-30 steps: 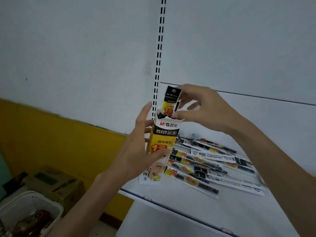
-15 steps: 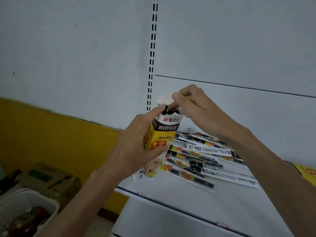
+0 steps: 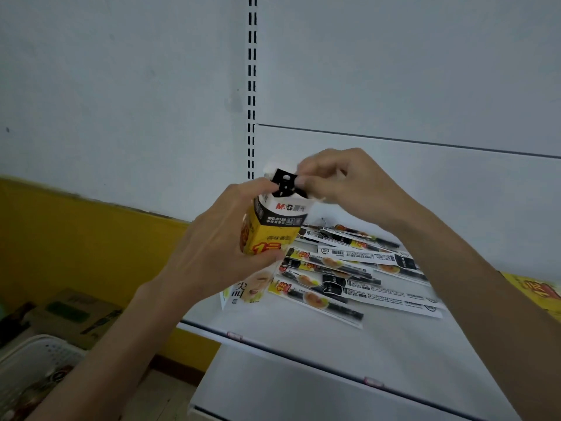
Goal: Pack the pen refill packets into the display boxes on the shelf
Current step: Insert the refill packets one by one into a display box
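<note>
- Display box (image 3: 274,232) sits in the left hand (image 3: 218,247), above the shelf (image 3: 303,344).
- Right hand (image 3: 343,180) pinches a packet (image 3: 283,185) in its top, at 1 o'clock.
- Loose packets (image 3: 349,275) lie on the shelf, at 4 o'clock.

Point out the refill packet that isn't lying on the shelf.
The black-topped packet standing in the display box, pinched by the right hand; the loose packets lie flat.

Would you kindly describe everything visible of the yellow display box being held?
The display box is a tall, narrow printed-card carton: yellow with red numerals below, a black M&G band above, white flaps open on top. The left hand grips its middle, holding it roughly upright at the left end of the shelf. Black-headed refill packets poke from its mouth, pinched by the right hand.
</note>
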A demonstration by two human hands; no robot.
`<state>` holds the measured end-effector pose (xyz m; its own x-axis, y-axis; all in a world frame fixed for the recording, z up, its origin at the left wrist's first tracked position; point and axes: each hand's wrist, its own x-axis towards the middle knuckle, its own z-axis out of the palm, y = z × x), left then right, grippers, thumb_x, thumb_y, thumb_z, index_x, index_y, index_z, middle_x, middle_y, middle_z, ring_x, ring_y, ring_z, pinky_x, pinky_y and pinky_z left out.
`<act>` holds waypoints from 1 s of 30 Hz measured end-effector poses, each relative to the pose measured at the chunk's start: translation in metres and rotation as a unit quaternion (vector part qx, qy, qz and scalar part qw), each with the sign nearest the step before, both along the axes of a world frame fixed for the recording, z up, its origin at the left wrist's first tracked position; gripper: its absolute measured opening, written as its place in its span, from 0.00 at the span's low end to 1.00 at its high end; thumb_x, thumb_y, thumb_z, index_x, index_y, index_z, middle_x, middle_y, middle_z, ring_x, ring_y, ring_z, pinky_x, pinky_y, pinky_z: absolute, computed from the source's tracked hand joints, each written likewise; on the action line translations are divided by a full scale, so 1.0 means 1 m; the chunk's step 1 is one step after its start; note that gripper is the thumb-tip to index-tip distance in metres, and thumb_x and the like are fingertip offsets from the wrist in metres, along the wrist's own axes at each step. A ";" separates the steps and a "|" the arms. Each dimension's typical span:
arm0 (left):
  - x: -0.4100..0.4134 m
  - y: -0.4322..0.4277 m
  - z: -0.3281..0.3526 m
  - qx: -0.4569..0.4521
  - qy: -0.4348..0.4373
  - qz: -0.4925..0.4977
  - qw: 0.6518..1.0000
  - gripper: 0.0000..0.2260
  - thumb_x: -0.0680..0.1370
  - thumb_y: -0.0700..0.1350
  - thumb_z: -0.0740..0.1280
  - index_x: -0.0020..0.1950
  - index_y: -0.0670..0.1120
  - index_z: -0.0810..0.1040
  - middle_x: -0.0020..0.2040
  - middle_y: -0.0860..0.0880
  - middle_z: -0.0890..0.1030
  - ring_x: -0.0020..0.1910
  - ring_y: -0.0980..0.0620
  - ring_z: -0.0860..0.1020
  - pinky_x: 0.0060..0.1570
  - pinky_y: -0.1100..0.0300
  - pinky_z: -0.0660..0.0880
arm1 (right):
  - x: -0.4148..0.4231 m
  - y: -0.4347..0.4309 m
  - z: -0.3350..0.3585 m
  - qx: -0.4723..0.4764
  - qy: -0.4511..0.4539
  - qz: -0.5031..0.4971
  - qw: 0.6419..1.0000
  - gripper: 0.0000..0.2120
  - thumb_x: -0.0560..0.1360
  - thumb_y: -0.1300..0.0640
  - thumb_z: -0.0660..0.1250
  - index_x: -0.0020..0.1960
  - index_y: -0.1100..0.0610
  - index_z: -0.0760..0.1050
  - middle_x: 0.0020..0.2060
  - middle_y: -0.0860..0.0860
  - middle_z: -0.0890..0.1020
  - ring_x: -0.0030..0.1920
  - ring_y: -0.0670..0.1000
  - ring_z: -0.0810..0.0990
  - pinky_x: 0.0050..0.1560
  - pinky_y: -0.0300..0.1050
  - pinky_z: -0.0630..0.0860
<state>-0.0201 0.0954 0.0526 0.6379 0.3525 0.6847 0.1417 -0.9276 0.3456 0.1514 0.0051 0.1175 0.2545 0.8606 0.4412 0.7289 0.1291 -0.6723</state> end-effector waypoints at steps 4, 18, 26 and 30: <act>-0.005 0.004 0.002 -0.020 0.003 0.027 0.999 0.38 0.63 0.52 0.76 0.63 0.62 0.55 0.50 0.69 0.69 0.50 0.60 0.72 0.47 0.62 0.72 | 0.031 -0.011 -0.017 0.012 0.043 -0.033 0.998 0.05 0.74 0.56 0.67 0.49 0.49 0.77 0.47 0.46 0.81 0.49 0.48 0.80 0.52 0.42 0.76; 0.001 0.002 0.008 0.005 -0.065 0.112 0.992 0.26 0.68 0.53 0.73 0.62 0.45 0.71 0.56 0.49 0.72 0.48 0.61 0.70 0.40 0.73 0.73 | 0.065 -0.002 -0.097 -0.289 -0.158 -0.085 0.940 0.16 0.71 0.61 0.65 0.28 0.56 0.63 0.25 0.51 0.64 0.27 0.50 0.62 0.29 0.44 0.57; 0.006 -0.013 0.016 -0.004 -0.047 0.188 0.981 0.32 0.64 0.62 0.67 0.61 0.45 0.68 0.54 0.47 0.74 0.45 0.48 0.75 0.40 0.51 0.76 | 0.067 -0.010 -0.079 -0.246 -0.017 -0.087 0.965 0.06 0.78 0.61 0.57 0.45 0.57 0.72 0.37 0.50 0.79 0.30 0.45 0.74 0.31 0.36 0.71; 0.005 -0.016 0.017 -0.022 -0.050 0.148 0.987 0.24 0.65 0.54 0.71 0.57 0.47 0.69 0.49 0.51 0.75 0.42 0.54 0.75 0.37 0.63 0.73 | 0.064 -0.016 -0.054 -0.116 0.028 -0.110 0.987 0.09 0.79 0.53 0.58 0.44 0.55 0.73 0.34 0.48 0.78 0.33 0.50 0.74 0.40 0.49 0.73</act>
<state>-0.0151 0.0792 0.0696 0.4326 0.5444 0.7187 0.3670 -0.8344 0.4112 0.2159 -0.0113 0.0637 0.4641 0.8583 0.2189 0.6829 -0.1893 -0.7056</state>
